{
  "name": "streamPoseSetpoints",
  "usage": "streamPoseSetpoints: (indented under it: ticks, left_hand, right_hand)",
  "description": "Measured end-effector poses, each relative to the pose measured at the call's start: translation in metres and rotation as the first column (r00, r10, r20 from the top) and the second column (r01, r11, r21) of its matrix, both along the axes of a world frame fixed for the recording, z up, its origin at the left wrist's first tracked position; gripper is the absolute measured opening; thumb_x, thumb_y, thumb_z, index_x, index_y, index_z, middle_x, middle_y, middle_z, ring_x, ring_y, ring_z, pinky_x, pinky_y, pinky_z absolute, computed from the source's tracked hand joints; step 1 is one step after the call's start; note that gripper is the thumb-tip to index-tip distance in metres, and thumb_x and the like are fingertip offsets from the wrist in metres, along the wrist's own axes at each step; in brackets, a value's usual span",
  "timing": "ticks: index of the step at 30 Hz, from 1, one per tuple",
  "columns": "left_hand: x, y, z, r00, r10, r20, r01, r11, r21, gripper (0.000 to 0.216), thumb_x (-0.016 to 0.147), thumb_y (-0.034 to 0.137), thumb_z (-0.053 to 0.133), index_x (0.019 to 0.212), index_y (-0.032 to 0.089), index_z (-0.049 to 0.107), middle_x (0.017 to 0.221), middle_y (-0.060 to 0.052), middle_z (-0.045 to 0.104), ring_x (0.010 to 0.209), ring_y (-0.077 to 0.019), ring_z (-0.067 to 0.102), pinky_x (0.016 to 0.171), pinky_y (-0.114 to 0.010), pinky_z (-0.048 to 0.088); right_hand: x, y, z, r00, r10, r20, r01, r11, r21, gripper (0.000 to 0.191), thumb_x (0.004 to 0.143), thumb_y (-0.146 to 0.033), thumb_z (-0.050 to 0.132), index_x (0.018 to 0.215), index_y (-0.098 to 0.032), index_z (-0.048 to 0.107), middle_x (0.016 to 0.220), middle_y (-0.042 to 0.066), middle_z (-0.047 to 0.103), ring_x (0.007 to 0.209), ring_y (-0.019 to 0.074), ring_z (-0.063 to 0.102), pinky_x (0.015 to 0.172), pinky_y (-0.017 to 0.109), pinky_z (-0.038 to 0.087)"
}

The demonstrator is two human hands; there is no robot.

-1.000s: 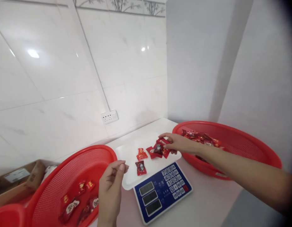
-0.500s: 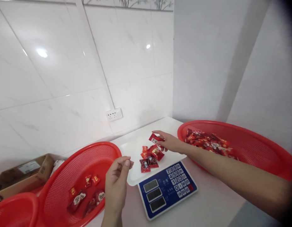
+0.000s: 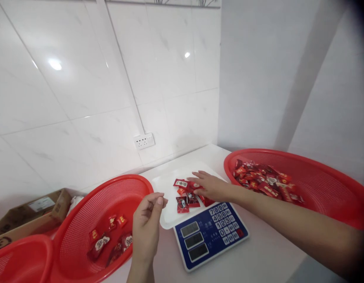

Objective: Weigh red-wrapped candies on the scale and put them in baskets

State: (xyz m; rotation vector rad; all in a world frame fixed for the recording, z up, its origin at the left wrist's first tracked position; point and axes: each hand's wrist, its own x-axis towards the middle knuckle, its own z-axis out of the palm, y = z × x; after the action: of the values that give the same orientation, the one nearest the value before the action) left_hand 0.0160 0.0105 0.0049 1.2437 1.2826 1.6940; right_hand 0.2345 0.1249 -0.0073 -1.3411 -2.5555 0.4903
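On the white tray (image 3: 171, 218) of a blue weighing scale (image 3: 211, 236) lies a small group of wrapped candies (image 3: 182, 204) in red and dark wrappers. My right hand (image 3: 211, 186) reaches over them from the right, palm down, with its fingers spread and touching or just above the candies. The candies under the palm are partly hidden. My left hand (image 3: 147, 225) hovers at the tray's left edge, thumb pressed to curled fingers, and nothing shows in it.
To the right, a large red basket (image 3: 326, 173) holds a heap of similar candies (image 3: 264, 181). Another red basket (image 3: 72, 220) on the left has several candies inside. A smaller red basket (image 3: 22, 259) and a cardboard box (image 3: 34, 212) stand further left. A socket (image 3: 144, 141) is on the wall.
My right hand has let go of a red candy, which now lies on the left of the group, and has flattened over the candies. The left hand keeps its pose. The view shifted slightly.
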Motion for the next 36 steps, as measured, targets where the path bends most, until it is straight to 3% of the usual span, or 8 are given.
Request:
streamPoseSetpoints:
  ticks: [6,10,14,20,24,27,31,36]
  left_hand:
    - [0.001,-0.001,0.001,1.0,-0.005,0.009,0.005,1.0,0.007,0.025,0.073,0.04,0.066,0.086,0.019,0.066,0.077,-0.002,0.066,0.077,-0.0147,0.062,0.074,-0.027,0.05]
    - [0.0,-0.002,0.003,1.0,0.016,0.009,-0.016,0.999,0.041,0.023,0.074,0.038,0.065,0.085,0.019,0.066,0.076,-0.002,0.066,0.075,-0.0142,0.061,0.073,-0.027,0.049]
    - [0.0,-0.002,0.003,0.998,0.055,0.024,-0.057,0.994,0.094,0.018,0.076,0.035,0.065,0.086,0.02,0.066,0.074,0.0,0.065,0.074,-0.0126,0.061,0.073,-0.026,0.048]
    - [0.005,-0.002,0.005,0.992,0.029,0.122,-0.054,0.978,0.202,0.012,0.082,0.031,0.059,0.087,0.022,0.065,0.071,0.002,0.064,0.07,-0.0105,0.059,0.072,-0.025,0.049]
    - [0.007,-0.003,0.006,0.992,0.008,0.128,-0.039,0.968,0.246,0.014,0.084,0.031,0.056,0.091,0.022,0.064,0.074,0.001,0.064,0.071,-0.0106,0.059,0.071,-0.025,0.049]
    - [0.007,-0.003,0.006,0.992,0.011,0.124,-0.042,0.967,0.25,0.014,0.084,0.03,0.056,0.094,0.023,0.063,0.077,0.001,0.064,0.072,-0.0106,0.06,0.072,-0.025,0.049]
    - [0.008,0.0,0.004,0.992,0.012,0.123,-0.039,0.975,0.219,0.017,0.083,0.031,0.057,0.097,0.023,0.063,0.081,0.0,0.064,0.073,-0.0107,0.059,0.072,-0.026,0.05]
    - [0.009,0.003,-0.002,0.998,0.029,0.063,-0.038,0.989,0.145,0.02,0.083,0.035,0.057,0.098,0.023,0.061,0.084,0.0,0.063,0.076,-0.0115,0.059,0.074,-0.027,0.049]
  right_hand:
    - [-0.004,-0.009,-0.008,0.994,0.112,0.013,-0.112,0.994,0.016,0.048,0.084,-0.04,0.049,0.131,-0.029,0.048,0.142,0.007,0.041,0.134,0.0348,0.024,0.105,0.056,0.023]
    - [0.004,-0.028,-0.004,0.974,-0.005,-0.228,0.024,0.996,0.083,0.045,0.087,-0.041,0.043,0.128,-0.024,0.05,0.137,0.007,0.046,0.132,0.0275,0.031,0.107,0.047,0.027]
    - [0.03,-0.064,-0.01,0.826,-0.217,-0.52,0.315,0.943,0.106,0.043,0.086,-0.049,0.04,0.119,-0.025,0.054,0.126,0.007,0.056,0.118,0.0267,0.049,0.1,0.044,0.039]
    - [0.069,-0.111,-0.059,0.536,-0.468,-0.702,0.677,0.735,0.028,0.034,0.082,-0.05,0.046,0.099,-0.023,0.058,0.091,0.01,0.068,0.088,0.0249,0.063,0.084,0.04,0.05]
    - [0.079,-0.123,-0.101,0.532,-0.495,-0.686,0.678,0.735,-0.004,0.037,0.076,-0.054,0.05,0.092,-0.022,0.06,0.073,0.005,0.066,0.065,0.0196,0.064,0.059,0.03,0.054]
    - [0.079,-0.122,-0.122,0.523,-0.575,-0.628,0.67,0.733,-0.113,0.037,0.078,-0.051,0.049,0.098,-0.021,0.059,0.08,0.006,0.066,0.067,0.0184,0.064,0.052,0.026,0.053]
    - [0.079,-0.112,-0.136,0.437,-0.636,-0.636,0.702,0.683,-0.201,0.042,0.079,-0.05,0.046,0.107,-0.02,0.054,0.101,0.011,0.064,0.082,0.0212,0.065,0.069,0.032,0.055]
    - [0.082,-0.104,-0.147,0.468,-0.625,-0.625,0.587,0.749,-0.309,0.056,0.079,-0.05,0.045,0.125,-0.019,0.044,0.128,0.014,0.054,0.106,0.0249,0.059,0.088,0.036,0.051]
